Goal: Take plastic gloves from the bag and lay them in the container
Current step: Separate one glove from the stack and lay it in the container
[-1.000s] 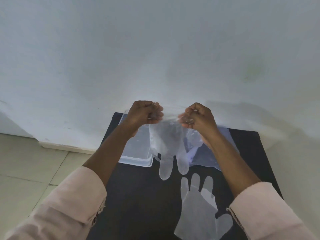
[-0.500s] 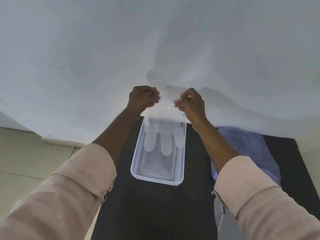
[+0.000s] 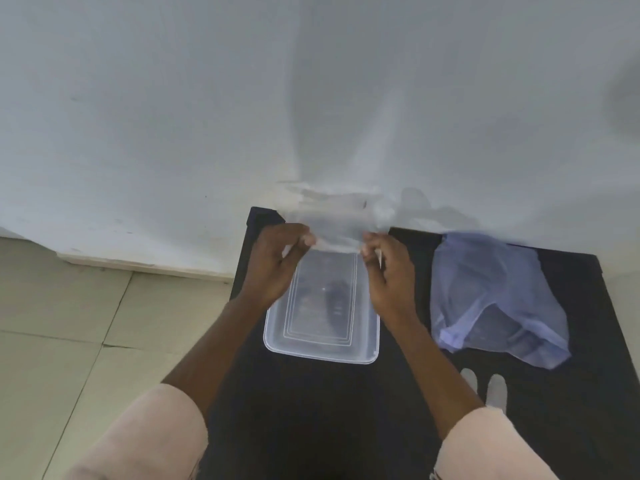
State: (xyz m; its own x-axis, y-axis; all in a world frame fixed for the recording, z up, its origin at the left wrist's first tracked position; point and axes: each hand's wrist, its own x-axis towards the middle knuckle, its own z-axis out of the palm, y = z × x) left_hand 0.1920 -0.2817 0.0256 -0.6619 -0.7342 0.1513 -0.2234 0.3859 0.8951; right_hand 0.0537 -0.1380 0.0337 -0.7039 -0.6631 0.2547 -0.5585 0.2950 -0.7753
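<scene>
A clear plastic glove [image 3: 336,220] is stretched between my two hands above the far end of the clear rectangular container [image 3: 322,351]. My left hand [image 3: 280,261] pinches its left edge and my right hand [image 3: 388,268] pinches its right edge. The glove is blurred and lifts away from me, over the container's far rim and against the wall. The pale blue plastic bag [image 3: 491,299] lies crumpled on the black table to the right of the container. Fingertips of a second clear glove [image 3: 485,386] show on the table near my right forearm.
The black table [image 3: 311,410] stands against a white wall [image 3: 311,98]. Beige floor tiles [image 3: 69,323] lie to the left of the table's left edge. My pink sleeves fill the lower corners.
My hands have come down and nearer to me, over the container's far end. The glove, which hung fingers down into the container, now flips up away from me.
</scene>
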